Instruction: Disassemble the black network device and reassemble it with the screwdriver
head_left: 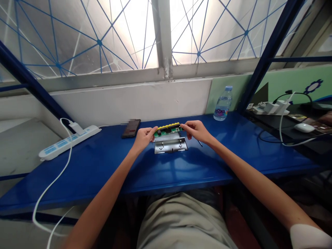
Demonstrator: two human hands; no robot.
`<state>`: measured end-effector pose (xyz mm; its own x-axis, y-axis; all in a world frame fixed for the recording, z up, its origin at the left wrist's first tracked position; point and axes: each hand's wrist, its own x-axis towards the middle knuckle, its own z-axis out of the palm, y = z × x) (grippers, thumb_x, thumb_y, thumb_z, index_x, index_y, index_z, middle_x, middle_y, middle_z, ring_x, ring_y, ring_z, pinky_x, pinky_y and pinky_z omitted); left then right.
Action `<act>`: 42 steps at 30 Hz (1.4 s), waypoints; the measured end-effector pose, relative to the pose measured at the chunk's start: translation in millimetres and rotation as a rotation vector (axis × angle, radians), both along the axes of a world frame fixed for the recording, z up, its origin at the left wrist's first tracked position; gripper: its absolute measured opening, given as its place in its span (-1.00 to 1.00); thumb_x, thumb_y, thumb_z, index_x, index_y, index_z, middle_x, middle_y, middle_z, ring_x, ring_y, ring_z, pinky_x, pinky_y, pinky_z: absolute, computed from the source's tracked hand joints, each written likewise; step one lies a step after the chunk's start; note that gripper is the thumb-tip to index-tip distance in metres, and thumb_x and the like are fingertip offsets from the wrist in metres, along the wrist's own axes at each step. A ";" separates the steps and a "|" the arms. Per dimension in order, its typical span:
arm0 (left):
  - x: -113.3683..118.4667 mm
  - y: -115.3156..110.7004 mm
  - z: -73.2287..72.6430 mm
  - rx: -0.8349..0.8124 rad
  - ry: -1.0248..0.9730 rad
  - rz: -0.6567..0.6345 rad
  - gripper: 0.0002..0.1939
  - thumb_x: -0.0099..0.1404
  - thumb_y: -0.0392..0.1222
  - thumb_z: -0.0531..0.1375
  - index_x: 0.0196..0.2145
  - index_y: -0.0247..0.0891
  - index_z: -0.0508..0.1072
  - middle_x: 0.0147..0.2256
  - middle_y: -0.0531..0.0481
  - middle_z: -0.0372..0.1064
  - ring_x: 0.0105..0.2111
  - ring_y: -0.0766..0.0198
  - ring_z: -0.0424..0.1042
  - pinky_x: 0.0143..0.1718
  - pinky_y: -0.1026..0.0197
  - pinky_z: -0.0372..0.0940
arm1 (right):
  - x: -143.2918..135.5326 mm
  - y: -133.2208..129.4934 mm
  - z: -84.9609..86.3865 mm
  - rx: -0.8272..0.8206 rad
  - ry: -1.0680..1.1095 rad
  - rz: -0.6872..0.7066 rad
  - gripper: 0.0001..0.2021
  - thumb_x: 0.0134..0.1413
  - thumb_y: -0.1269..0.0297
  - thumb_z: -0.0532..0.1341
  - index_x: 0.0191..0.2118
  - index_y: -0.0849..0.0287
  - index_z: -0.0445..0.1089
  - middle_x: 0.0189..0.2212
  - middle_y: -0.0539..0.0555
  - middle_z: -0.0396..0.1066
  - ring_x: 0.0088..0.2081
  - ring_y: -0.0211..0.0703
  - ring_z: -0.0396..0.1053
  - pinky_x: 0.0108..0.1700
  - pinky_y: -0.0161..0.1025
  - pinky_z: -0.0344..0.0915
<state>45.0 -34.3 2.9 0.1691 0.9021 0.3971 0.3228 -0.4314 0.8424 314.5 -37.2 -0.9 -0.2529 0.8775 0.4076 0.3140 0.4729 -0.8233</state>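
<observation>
Between my two hands a green circuit board [168,130] with a yellow strip along its top edge is held up above the table. My left hand [144,139] pinches the board's left end between thumb and fingers. At the right end, my right hand [195,131] grips it in the same way, fingers closed. Just below the board, an open silver metal casing [171,146] lies on the blue table, its inside facing up; the board hides part of its back. A thin dark tool [200,143], perhaps a screwdriver, lies near my right hand, partly covered.
A dark phone [131,128] lies at the back left of the blue table [103,173]. Further left is a white power strip [70,141] with a cable. A water bottle [223,103] stands at the back right. On the neighbouring dark desk are a white mouse [304,128], chargers and cables.
</observation>
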 end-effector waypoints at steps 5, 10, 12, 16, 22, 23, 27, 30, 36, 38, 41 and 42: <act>0.8 -0.6 1.2 -0.030 -0.031 -0.037 -0.50 0.33 0.05 0.22 -0.67 -0.25 0.27 -0.69 0.08 0.21 -0.64 0.35 0.28 -0.52 0.28 0.19 | -0.6 0.2 -0.4 0.014 0.024 -0.002 -0.57 0.18 -0.11 0.22 -0.46 0.19 0.39 -0.74 -0.05 0.32 -0.67 -0.26 0.30 -0.53 -0.31 0.14; 0.1 -0.1 -0.3 -0.042 -0.053 -0.069 -0.60 0.32 0.04 0.23 -0.56 -0.26 0.36 -0.68 0.10 0.21 -0.63 0.33 0.32 -0.51 0.29 0.22 | -0.4 2.4 -2.7 0.035 0.034 -0.023 -0.59 0.17 -0.10 0.24 -0.37 0.21 0.47 -0.72 -0.05 0.32 -0.68 -0.25 0.29 -0.55 -0.30 0.15; -0.2 0.1 -0.9 -0.043 -0.058 -0.078 -0.61 0.32 0.05 0.23 -0.53 -0.26 0.37 -0.68 0.11 0.21 -0.64 0.33 0.32 -0.51 0.28 0.22 | -0.2 2.6 -2.7 0.039 0.028 -0.024 -0.59 0.17 -0.10 0.24 -0.36 0.21 0.47 -0.73 -0.05 0.32 -0.68 -0.25 0.28 -0.54 -0.29 0.15; -0.4 0.6 -1.5 -0.052 -0.076 -0.092 -0.62 0.30 0.09 0.25 -0.48 -0.27 0.39 -0.69 0.14 0.18 -0.66 0.34 0.32 -0.53 0.28 0.22 | 0.1 2.0 -2.3 0.055 0.004 -0.028 -0.60 0.18 -0.08 0.23 -0.36 0.21 0.48 -0.74 -0.05 0.32 -0.67 -0.26 0.28 -0.53 -0.30 0.16; 0.4 1.8 -3.1 -0.081 -0.112 -0.110 -0.63 0.27 0.12 0.28 -0.41 -0.27 0.41 -0.73 0.19 0.12 -0.70 0.33 0.30 -0.57 0.27 0.22 | 0.4 3.1 -3.7 0.056 0.007 -0.018 -0.62 0.16 -0.06 0.25 -0.35 0.21 0.47 -0.72 -0.05 0.33 -0.67 -0.26 0.29 -0.52 -0.29 0.18; 0.4 1.8 -3.2 -0.083 -0.113 -0.111 -0.63 0.26 0.12 0.28 -0.40 -0.27 0.42 -0.73 0.20 0.12 -0.70 0.33 0.30 -0.57 0.28 0.22 | 0.3 3.4 -4.0 0.052 0.013 -0.015 -0.62 0.16 -0.07 0.26 -0.35 0.21 0.47 -0.72 -0.05 0.33 -0.67 -0.26 0.29 -0.52 -0.29 0.18; 0.4 0.6 -2.0 -0.088 -0.096 -0.116 -0.62 0.28 0.13 0.27 -0.38 -0.28 0.44 -0.74 0.19 0.16 -0.70 0.29 0.37 -0.57 0.28 0.24 | 0.2 3.2 -3.8 0.042 0.021 -0.010 -0.62 0.15 -0.07 0.26 -0.35 0.20 0.47 -0.72 -0.06 0.33 -0.67 -0.25 0.28 -0.52 -0.28 0.19; 1.0 -1.6 0.0 -0.113 -0.081 -0.114 -0.60 0.28 0.15 0.26 -0.34 -0.29 0.45 -0.75 0.14 0.25 -0.71 0.25 0.41 -0.58 0.27 0.27 | 0.5 2.3 -2.9 0.051 -0.001 -0.021 -0.62 0.15 -0.08 0.25 -0.35 0.20 0.48 -0.72 -0.05 0.34 -0.66 -0.24 0.30 -0.50 -0.27 0.21; 2.2 -5.1 2.8 -0.205 -0.097 -0.112 -0.55 0.26 0.19 0.27 -0.26 -0.32 0.42 -0.63 -0.06 0.49 -0.72 0.17 0.46 -0.64 0.24 0.32 | 1.1 2.5 -3.2 0.043 -0.007 -0.025 -0.62 0.13 -0.07 0.26 -0.35 0.20 0.49 -0.69 -0.04 0.36 -0.65 -0.23 0.32 -0.49 -0.27 0.24; 2.2 -5.1 2.6 -0.214 -0.101 -0.117 -0.55 0.27 0.18 0.27 -0.24 -0.33 0.41 -0.59 -0.10 0.52 -0.70 0.15 0.48 -0.64 0.24 0.32 | 1.0 3.1 -3.6 0.042 0.000 -0.022 -0.64 0.13 -0.05 0.27 -0.35 0.20 0.49 -0.68 -0.04 0.37 -0.65 -0.23 0.33 -0.50 -0.27 0.25; 1.9 -4.5 1.9 -0.213 -0.099 -0.113 -0.55 0.29 0.17 0.25 -0.21 -0.34 0.40 -0.56 -0.13 0.54 -0.68 0.13 0.50 -0.63 0.24 0.32 | 0.8 3.8 -4.0 0.047 0.003 -0.017 -0.66 0.13 -0.02 0.27 -0.36 0.20 0.49 -0.67 -0.03 0.37 -0.65 -0.23 0.33 -0.50 -0.27 0.25; 1.7 -4.2 1.7 -0.213 -0.098 -0.112 -0.55 0.30 0.17 0.25 -0.20 -0.34 0.39 -0.55 -0.14 0.55 -0.68 0.13 0.50 -0.63 0.25 0.32 | 0.7 3.9 -4.0 0.048 0.004 -0.015 -0.66 0.12 -0.02 0.27 -0.36 0.21 0.49 -0.66 -0.03 0.37 -0.65 -0.24 0.33 -0.51 -0.27 0.25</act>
<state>46.8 -38.5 4.6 0.2423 0.9450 0.2195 0.1957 -0.2692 0.9430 315.1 -33.3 -4.9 -0.2378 0.8607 0.4501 0.3182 0.5068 -0.8012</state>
